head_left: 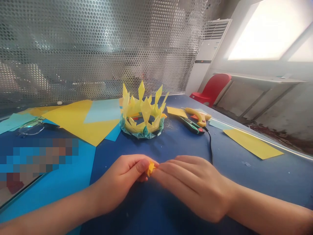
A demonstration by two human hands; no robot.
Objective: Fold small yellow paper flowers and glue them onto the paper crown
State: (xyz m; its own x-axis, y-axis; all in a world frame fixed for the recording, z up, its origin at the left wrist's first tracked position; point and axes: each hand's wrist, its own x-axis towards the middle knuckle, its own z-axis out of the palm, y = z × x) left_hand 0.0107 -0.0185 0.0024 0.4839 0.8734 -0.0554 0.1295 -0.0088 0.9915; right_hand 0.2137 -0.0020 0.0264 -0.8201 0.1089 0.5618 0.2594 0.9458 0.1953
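Note:
Between my two hands is a small folded piece of yellow-orange paper (pixel 151 168). My left hand (pixel 124 176) pinches it between thumb and fingers. My right hand (pixel 193 182) meets it from the other side, back of the hand up and fingers pressed together; its fingertips are at the paper's edge, and its thumb is hidden, so what it grips is unclear. Just beyond the hands stands a paper crown (pixel 146 112) with tall yellow points and a crumpled teal base.
Yellow sheets (pixel 80 120) and blue paper (pixel 70 182) lie at left, with eyeglasses (pixel 31 127) and a pixelated screen or picture (pixel 26 173). Right of the crown are a yellow glue gun (pixel 199 117) with a black cord, green-handled cutters (pixel 192 125) and a yellow sheet (pixel 251 142).

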